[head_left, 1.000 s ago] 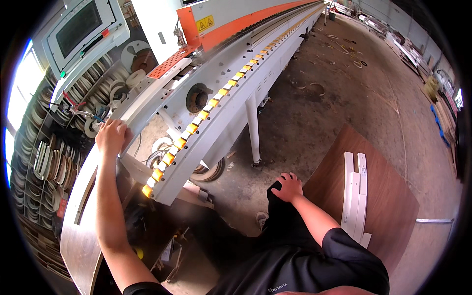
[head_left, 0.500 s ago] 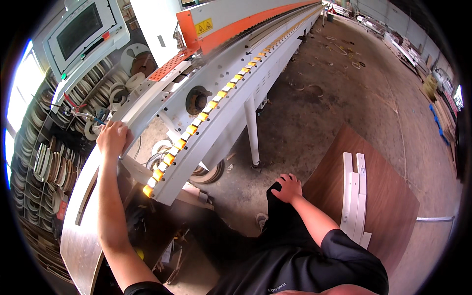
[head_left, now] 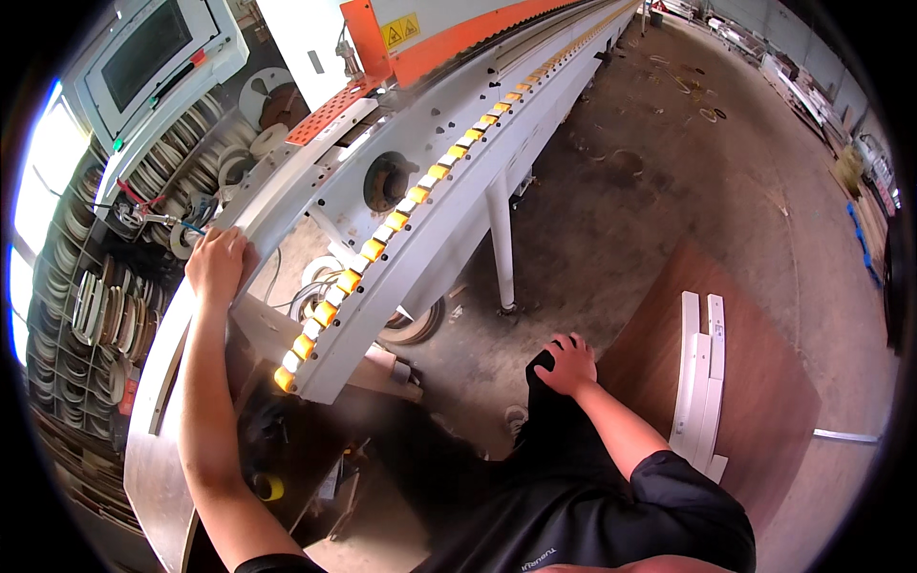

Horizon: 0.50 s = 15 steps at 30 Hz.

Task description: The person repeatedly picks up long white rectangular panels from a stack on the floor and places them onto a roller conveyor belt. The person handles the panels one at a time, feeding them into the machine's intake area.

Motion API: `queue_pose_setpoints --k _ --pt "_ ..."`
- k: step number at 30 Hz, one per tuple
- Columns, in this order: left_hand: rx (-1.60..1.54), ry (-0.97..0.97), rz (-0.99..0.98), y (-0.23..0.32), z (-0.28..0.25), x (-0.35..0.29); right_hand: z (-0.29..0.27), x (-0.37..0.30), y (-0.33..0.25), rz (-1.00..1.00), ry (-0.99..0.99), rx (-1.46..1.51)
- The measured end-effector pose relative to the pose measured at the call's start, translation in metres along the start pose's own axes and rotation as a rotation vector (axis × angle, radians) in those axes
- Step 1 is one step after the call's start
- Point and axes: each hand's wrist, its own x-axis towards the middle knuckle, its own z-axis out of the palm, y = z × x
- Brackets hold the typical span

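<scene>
My left hand grips the edge of the pale machine rail, its fingers curled over the top and partly hidden. Resting on my black-trousered knee is my right hand, with fingers apart and nothing held. Between them runs a long machine beam lined with yellow and white rollers. Pale curved strips lie on a brown wood-look board to the right of my right arm.
Shelves of edge-banding rolls stand at the left, below a control panel. A white machine leg reaches the floor ahead. By my left forearm sits a yellow roll. Scraps litter the far floor.
The view has shifted slightly, so the board and strips sit a little further right in it. Both hands keep their places on the rail and the knee.
</scene>
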Motion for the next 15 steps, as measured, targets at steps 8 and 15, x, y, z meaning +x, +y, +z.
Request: queue_pose_setpoints --k 8,15 --pt "0.109 -0.071 0.051 0.039 0.023 0.049 0.002 0.007 -0.007 -0.058 0.015 -0.025" --pt "-0.025 0.035 0.143 0.062 0.048 0.076 0.004 0.007 0.007 -0.018 0.051 0.011"
